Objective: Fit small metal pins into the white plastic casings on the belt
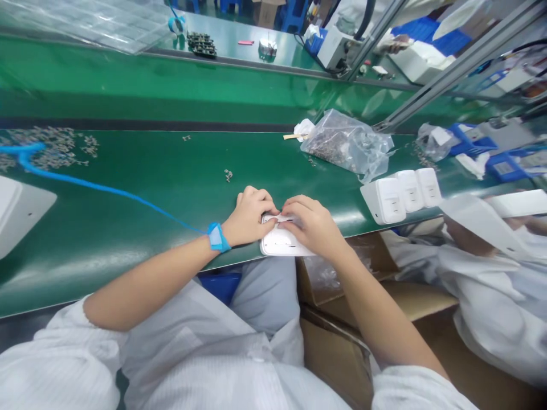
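Note:
A white plastic housing (280, 245) lies at the front edge of the green bench, with dark slots in its upper face. My left hand (253, 215) is closed at its upper left corner, thumb and forefinger near the slots. From the right, my right hand (314, 225) covers the other end, its thumb and fingertips drawn together over the same face. Whether a small part sits between the fingertips is hidden. A blue wrist strap (219, 237) with a blue cord (128, 193) is on my left wrist. Small metal pieces (228, 175) lie beyond my left hand.
A clear bag of small parts (342, 145) lies behind my right hand. Three white housings (404, 195) stand to the right, near a co-worker's sleeve (470, 273). Loose metal pieces (55, 145) and another white housing (21, 213) are at left. Cardboard boxes (337, 353) sit below the bench.

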Tool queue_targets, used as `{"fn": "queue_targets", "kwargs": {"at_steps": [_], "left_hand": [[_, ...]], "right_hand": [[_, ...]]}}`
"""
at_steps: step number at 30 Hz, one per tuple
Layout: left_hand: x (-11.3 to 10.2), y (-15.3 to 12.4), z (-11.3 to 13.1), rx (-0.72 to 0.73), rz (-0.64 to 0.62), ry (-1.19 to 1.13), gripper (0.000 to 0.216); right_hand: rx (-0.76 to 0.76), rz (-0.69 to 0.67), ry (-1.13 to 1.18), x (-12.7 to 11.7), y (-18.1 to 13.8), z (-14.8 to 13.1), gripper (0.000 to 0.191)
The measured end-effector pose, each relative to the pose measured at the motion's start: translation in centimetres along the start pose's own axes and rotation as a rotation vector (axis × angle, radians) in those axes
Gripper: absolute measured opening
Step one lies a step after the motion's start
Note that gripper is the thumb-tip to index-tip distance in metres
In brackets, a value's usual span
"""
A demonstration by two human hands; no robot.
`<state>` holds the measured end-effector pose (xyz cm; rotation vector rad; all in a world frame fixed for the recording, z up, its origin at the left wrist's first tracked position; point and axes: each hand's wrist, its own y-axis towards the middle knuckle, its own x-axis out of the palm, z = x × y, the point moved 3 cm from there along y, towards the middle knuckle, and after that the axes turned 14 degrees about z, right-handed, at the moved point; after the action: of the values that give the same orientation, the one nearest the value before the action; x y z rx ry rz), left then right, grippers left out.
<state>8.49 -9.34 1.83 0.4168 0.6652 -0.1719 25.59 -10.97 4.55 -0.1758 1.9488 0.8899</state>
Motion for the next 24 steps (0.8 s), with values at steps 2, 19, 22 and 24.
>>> {"fn": "queue_targets", "kwargs": {"at_steps": [2, 19, 22, 24], "left_hand": [[0.0, 0.0, 0.0, 0.004, -0.007, -0.002, 0.008], [0.1, 0.0, 0.0, -0.012, -0.034, 0.029, 0.008], [0.2, 0.0, -0.1, -0.015, -0.039, 0.026, 0.009], [0.3, -0.1, -0.1, -0.006, -0.033, 0.034, 0.009]], "right_hand": [[-0.006, 0.01, -0.007, -0.1, -0.1, 0.1, 0.007], [-0.076, 0.044, -0.135, -1.2, -0.7, -1.2, 0.023], [-0.102, 0.102, -0.102, -0.9, -1.0, -1.2, 0.024], [-0.105, 0.124, -0.093, -0.8, -1.1, -1.2, 0.023]]}}
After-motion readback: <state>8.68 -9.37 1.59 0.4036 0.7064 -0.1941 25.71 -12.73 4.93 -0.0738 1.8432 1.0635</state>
